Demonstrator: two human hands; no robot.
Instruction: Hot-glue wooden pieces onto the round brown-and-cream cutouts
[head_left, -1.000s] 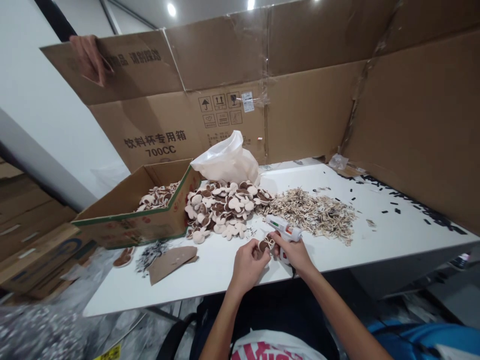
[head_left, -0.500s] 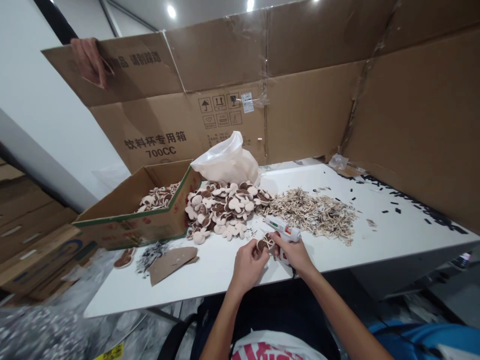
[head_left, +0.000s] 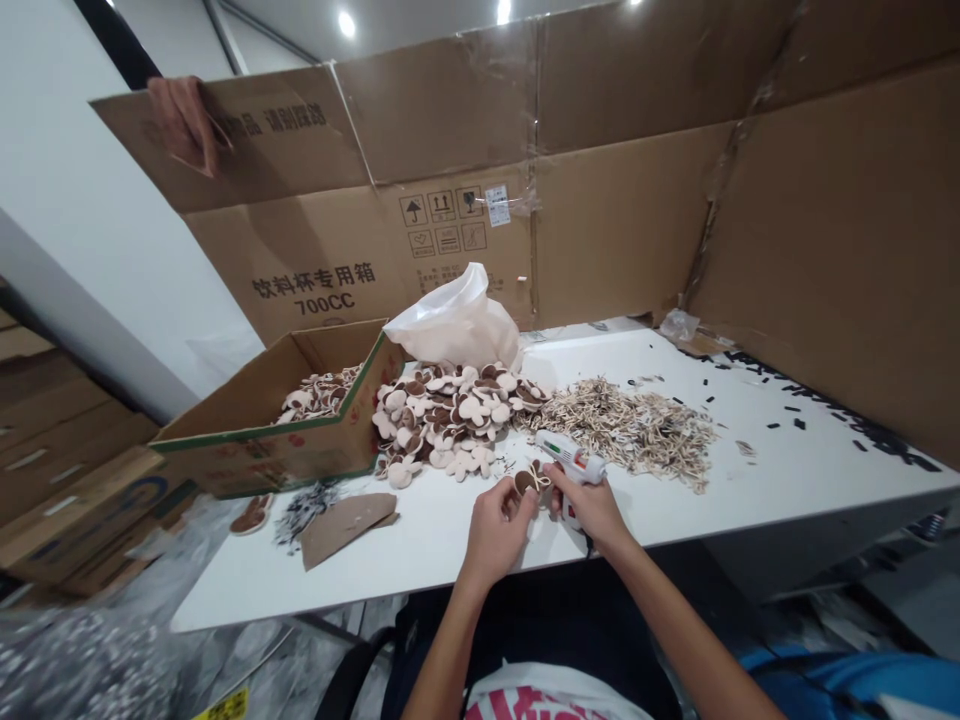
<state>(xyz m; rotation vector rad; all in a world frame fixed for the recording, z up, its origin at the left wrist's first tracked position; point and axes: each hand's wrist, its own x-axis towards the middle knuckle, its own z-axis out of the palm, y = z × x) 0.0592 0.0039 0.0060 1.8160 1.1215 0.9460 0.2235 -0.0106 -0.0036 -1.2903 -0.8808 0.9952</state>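
Note:
My left hand (head_left: 497,530) is closed, thumb and fingers pinching a small brown felt piece (head_left: 525,482) with pale backing. Across its front sits a cream string bow (head_left: 538,478). My right hand (head_left: 589,510) is wrapped round a white hot glue gun (head_left: 574,458), its nozzle pointing up and left; its fingertips touch the bow's right side. Part of the glue gun's handle is hidden by the hand. Just beyond my hands lies a pile of brown and cream bear- or rabbit-shaped felt pieces (head_left: 472,408). Right of it is a heap of cream string bows (head_left: 637,425).
An open cardboard box (head_left: 255,465) with felt pieces stands at left, near a white plastic bag (head_left: 457,320). Brown card (head_left: 346,525) and black scraps (head_left: 304,515) lie before it. Small black pieces (head_left: 847,415) line the right edge. Another person's hand (head_left: 187,120) rests on the cardboard wall (head_left: 615,220).
The bow now shows more clearly on the felt piece, and my right fingertips have shifted slightly at its side. Otherwise the view has only moved a little.

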